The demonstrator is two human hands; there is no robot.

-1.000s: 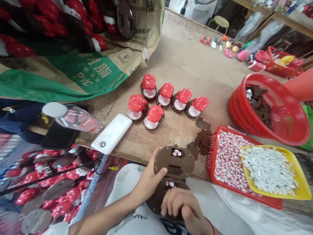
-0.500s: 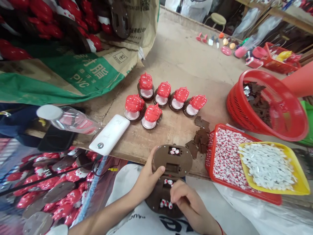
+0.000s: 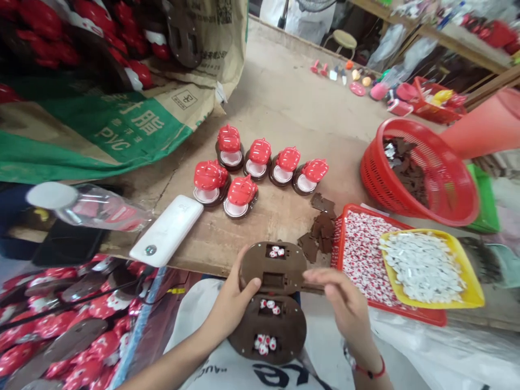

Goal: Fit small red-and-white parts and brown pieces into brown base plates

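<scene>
My left hand (image 3: 233,298) is closed around the left side of two brown oval toy bases that sit end to end above my lap, thumb lying over them. In the upper base (image 3: 274,266), the far recess holds a few small white pieces with red dots (image 3: 277,252), while the near recess holds none. Both recesses of the lower base (image 3: 270,324) contain such pieces. My right hand (image 3: 347,303) is open, fingers stretched leftward close to the upper base's right edge; I see nothing in it. Whether the fingertips touch the base I cannot tell.
Right of the bases stand a red tray (image 3: 361,249) of red-and-white pieces, a yellow scoop tray (image 3: 473,281) of white pieces and a red basket (image 3: 455,206). Brown plates (image 3: 323,230) lie nearby. Several red toys (image 3: 241,190), a white power bank (image 3: 166,230) and a sack (image 3: 154,122) are beyond.
My right hand has moved up and right from the lower base, and its curled fingers have stretched out. More dotted pieces show in the lower base. The view has shifted slightly right.
</scene>
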